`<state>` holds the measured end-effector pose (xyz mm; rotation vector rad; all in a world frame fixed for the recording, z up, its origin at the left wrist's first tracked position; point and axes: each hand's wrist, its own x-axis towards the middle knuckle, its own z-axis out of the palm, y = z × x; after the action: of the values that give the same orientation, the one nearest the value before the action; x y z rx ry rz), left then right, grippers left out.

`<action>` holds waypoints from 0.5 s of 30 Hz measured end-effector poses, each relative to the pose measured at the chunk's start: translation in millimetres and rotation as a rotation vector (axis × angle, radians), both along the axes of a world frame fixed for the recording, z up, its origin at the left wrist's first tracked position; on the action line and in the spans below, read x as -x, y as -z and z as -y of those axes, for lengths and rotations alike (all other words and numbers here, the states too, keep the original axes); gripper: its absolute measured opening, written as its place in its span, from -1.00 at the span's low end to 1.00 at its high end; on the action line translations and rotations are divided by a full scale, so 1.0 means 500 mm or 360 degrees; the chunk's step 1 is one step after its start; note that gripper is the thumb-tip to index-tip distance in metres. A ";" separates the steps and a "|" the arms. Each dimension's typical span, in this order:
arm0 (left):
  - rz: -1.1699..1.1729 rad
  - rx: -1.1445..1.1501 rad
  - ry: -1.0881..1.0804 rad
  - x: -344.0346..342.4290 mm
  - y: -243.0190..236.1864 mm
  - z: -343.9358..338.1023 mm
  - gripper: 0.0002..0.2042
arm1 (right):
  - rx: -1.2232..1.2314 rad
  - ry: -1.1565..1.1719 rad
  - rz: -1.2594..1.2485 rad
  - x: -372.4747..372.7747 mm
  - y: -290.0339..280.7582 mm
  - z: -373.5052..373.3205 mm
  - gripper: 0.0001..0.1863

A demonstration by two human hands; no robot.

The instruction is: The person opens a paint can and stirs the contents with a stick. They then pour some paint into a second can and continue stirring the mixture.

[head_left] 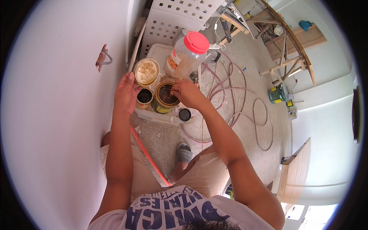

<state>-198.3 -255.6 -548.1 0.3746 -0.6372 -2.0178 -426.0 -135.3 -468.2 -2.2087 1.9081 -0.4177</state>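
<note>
My left hand (pixel 127 93) grips the edge of a round metal can lid (pixel 147 72), tilted so its stained, gold-brown face shows. Just below the lid stands a smaller open can (pixel 145 96) with dark contents. My right hand (pixel 186 93) is closed, its fingers bent over the mouth of a larger open paint can (pixel 164 107). Brown residue coats the inside of that can. Whatever those fingers hold, if anything, is hidden. A small black cup or cap (pixel 184 114) sits by the larger can's right side. Behind it stands a big clear plastic jar (pixel 185 59) with a red lid.
The cans stand on a whitish plastic bin lid (pixel 153 115). At left rises a white wall with a wire loop (pixel 106 57) in a hole. A reddish hose (pixel 245 89) coils over the floor at right. An orange hose (pixel 150 156) runs between my legs. A wooden table (pixel 293 34) stands farther off.
</note>
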 end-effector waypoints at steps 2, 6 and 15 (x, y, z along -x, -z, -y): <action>0.0005 -0.0011 -0.0014 0.001 0.004 0.001 -0.82 | -0.0155 -0.0020 0.0116 0.025 0.016 0.004 -0.83; 0.0018 -0.0043 -0.0057 -0.005 0.002 0.004 -0.80 | -0.0304 0.0249 0.0555 0.030 0.025 0.007 -0.76; -0.0020 -0.0013 -0.0021 -0.012 -0.005 0.006 -0.79 | -0.0233 0.0676 0.0954 0.080 -0.039 -0.004 -0.70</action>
<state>-192.2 -258.4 -545.6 0.3698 -0.6174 -2.0094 -466.2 -133.3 -448.5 -1.3580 1.9511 -0.8577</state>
